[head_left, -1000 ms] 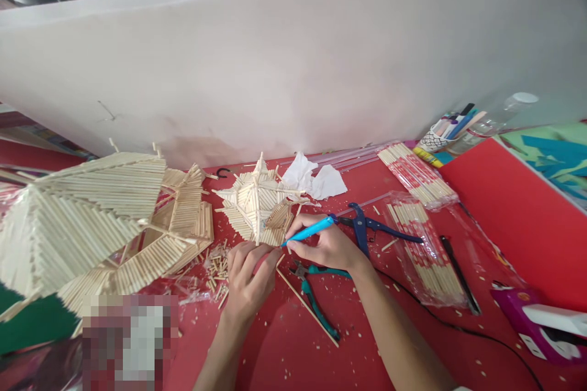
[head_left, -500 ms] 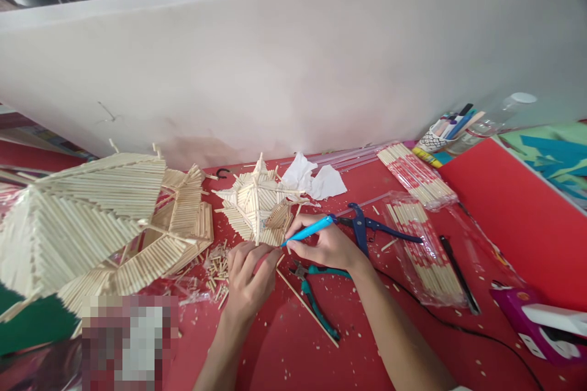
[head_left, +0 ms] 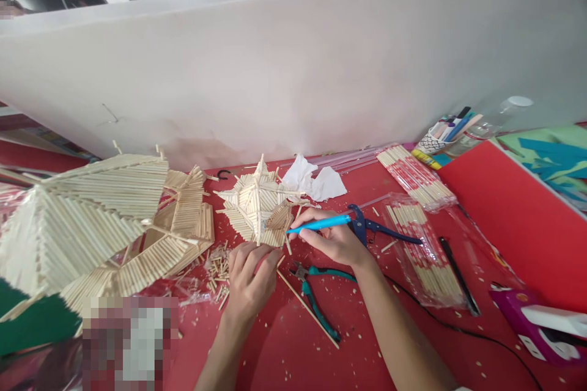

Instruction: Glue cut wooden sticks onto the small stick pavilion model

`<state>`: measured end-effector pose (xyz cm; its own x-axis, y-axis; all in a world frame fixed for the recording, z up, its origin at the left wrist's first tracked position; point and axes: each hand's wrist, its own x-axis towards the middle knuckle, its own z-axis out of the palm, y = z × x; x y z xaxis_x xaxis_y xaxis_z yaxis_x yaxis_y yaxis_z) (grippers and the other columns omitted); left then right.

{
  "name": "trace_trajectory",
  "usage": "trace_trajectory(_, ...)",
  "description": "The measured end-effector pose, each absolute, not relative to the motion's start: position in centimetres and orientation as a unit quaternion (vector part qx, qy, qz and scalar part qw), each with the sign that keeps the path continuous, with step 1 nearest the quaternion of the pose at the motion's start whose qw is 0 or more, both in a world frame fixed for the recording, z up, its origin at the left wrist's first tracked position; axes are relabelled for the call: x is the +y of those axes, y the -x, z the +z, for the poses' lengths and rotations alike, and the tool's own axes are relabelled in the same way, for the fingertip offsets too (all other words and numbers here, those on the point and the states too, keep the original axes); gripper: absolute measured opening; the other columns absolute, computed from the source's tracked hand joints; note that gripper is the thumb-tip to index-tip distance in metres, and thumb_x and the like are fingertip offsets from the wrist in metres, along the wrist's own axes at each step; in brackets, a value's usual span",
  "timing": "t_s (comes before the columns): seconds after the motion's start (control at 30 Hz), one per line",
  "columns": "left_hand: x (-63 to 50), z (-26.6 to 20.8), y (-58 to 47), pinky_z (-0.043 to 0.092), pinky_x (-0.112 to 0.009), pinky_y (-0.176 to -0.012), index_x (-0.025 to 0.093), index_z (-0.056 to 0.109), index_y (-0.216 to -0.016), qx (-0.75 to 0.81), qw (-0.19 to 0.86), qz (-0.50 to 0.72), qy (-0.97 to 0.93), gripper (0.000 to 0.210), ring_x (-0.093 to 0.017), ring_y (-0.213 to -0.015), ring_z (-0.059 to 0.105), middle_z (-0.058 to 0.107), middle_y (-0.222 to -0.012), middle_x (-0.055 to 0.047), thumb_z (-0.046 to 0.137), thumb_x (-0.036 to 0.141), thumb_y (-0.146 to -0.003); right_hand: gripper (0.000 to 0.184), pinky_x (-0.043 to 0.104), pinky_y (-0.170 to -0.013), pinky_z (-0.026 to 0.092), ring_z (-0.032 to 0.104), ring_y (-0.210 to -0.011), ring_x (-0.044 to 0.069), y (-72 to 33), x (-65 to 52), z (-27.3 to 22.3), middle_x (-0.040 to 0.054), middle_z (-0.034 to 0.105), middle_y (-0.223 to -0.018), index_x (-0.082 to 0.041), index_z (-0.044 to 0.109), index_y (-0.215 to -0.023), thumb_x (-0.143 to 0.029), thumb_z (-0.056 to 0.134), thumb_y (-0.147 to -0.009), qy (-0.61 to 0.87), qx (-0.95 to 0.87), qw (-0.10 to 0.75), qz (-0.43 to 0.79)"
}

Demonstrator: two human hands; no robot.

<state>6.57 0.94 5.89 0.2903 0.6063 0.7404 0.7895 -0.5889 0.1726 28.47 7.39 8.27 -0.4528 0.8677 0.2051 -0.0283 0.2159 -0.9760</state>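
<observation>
The right hand [head_left: 338,244], at mid-frame, pinches a blue pen [head_left: 323,223] whose tip points left. Beside it, the left hand [head_left: 254,272] is curled palm down with its fingertips hidden, so its grip cannot be told. Toward the upper right, a patterned cup [head_left: 429,143] holds pens [head_left: 455,128]; below it, clear packs [head_left: 417,178] contain sticks [head_left: 428,256]. Just above the hands sits a pale, pointed stick model [head_left: 255,200] with ridged sides.
</observation>
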Motion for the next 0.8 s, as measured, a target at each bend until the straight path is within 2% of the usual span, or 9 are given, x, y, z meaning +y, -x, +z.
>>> trace_trajectory(0.07,0.96,6.00,-6.60,0.048,-0.035,-0.091,0.021,0.068,-0.103,-0.436,0.116,-0.401,0.797,0.021,-0.018,-0.088,0.065,0.073,-0.089,-0.004,0.064,0.004,-0.091,0.016,0.033,-0.086,0.054,0.073,-0.094,0.019,-28.64,7.44,8.42,0.0049,0.078,-0.100,-0.023,0.072,-0.109,-0.031,0.063,-0.099,0.307,-0.674,0.408,0.534)
trace_trajectory(0.27,0.83,6.10,-6.53,0.048,-0.035,-0.090,0.021,0.067,-0.106,-0.438,0.114,-0.392,0.801,0.024,-0.019,-0.091,0.066,0.074,-0.093,-0.005,0.062,0.003,-0.091,0.019,0.032,-0.087,0.055,0.073,-0.093,0.018,-28.35,7.45,9.20,0.0030,0.079,-0.101,-0.025,0.077,-0.109,-0.027,0.061,-0.099,0.307,-0.734,0.372,0.478)
trace_trajectory(0.5,0.54,6.16,-6.26,0.046,-0.035,-0.090,0.021,0.066,-0.108,-0.433,0.113,-0.389,0.805,0.025,-0.020,-0.094,0.066,0.074,-0.095,-0.005,0.062,0.003,-0.091,0.022,0.033,-0.085,0.054,0.072,-0.096,0.019,-28.53,7.23,9.31,0.0032,0.079,-0.105,-0.026,0.076,-0.115,-0.033,0.061,-0.100,0.304,-0.744,0.365,0.469)
trace_trajectory(0.8,0.29,5.90,-6.19,0.046,-0.035,-0.088,0.021,0.066,-0.110,-0.439,0.134,-0.382,0.802,0.024,-0.021,-0.096,0.066,0.074,-0.097,-0.006,0.062,0.006,-0.092,0.023,0.034,-0.087,0.053,0.072,-0.096,0.019,-28.56,7.27,9.27,0.0022,0.079,-0.105,-0.026,0.075,-0.118,-0.032,0.061,-0.100,0.298,-0.772,0.348,0.440)
